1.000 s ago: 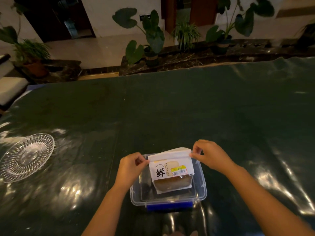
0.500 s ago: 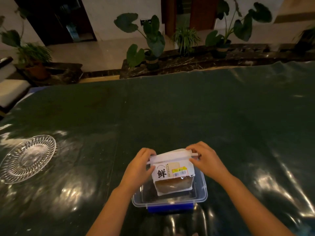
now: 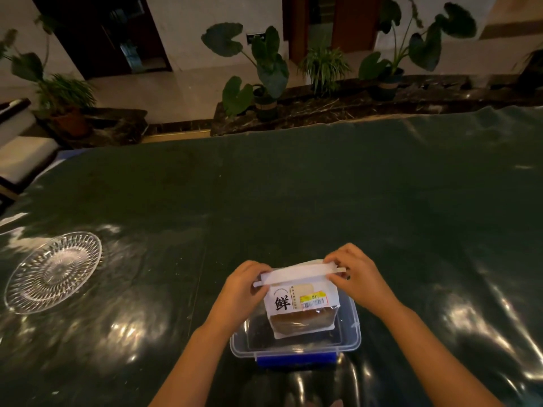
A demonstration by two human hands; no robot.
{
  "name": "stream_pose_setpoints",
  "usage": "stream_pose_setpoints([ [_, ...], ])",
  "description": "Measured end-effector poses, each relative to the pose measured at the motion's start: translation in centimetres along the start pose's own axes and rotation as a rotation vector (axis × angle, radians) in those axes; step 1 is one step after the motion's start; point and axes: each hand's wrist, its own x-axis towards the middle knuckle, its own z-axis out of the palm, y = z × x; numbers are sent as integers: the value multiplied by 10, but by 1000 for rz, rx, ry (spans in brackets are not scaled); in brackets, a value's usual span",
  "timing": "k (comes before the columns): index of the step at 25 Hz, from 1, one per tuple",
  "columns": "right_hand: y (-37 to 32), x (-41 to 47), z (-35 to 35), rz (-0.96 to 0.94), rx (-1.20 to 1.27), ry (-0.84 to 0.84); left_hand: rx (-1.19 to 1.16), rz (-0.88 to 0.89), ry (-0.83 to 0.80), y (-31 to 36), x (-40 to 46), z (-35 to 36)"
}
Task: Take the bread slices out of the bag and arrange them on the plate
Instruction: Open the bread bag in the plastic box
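A white bread bag (image 3: 299,304) with a black character and a yellow price sticker stands upright in a clear plastic box (image 3: 351,336). Brown bread shows through the bag's clear lower window. A thin white tie strip runs across the folded bag top. My left hand (image 3: 244,292) pinches the strip's left end and my right hand (image 3: 357,274) pinches its right end. A clear patterned glass plate (image 3: 53,271) lies empty at the far left of the table, well apart from both hands.
The table (image 3: 293,195) wears a dark green glossy cover with bright glare patches. The box has a blue latch (image 3: 296,359) on its near side. Potted plants (image 3: 264,71) and a stone ledge stand beyond the table's far edge.
Both hands have closed in on the bag's top from its sides and now grip the ends of the tie strip. The bag stays upright in the box.
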Motion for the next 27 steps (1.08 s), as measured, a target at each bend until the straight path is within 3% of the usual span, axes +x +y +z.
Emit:
stream_pose_setpoints([
  [6, 1, 0, -3, -25, -34, -69, -22, -2, -13, 0, 0, 4],
  [11, -1, -6, -3, -131, -233, 23, 67, 45, 87, 0, 0, 1],
  [14, -8, -2, -7, -49, -56, 73, 10, -15, 156, 3, 1, -3],
  [18, -15, 10, -3, 156, 116, -22, -182, -205, 128, 13, 5, -5],
  [21, -17, 15, 7, 239, 113, -90, -100, -109, 35, 20, 2, -3],
  [24, -19, 15, 12, 293, 184, -79, -99, -21, 77, 22, 2, -6],
  [27, -23, 12, 3, 219, 295, -6, -178, -80, 64, 20, 4, -9],
])
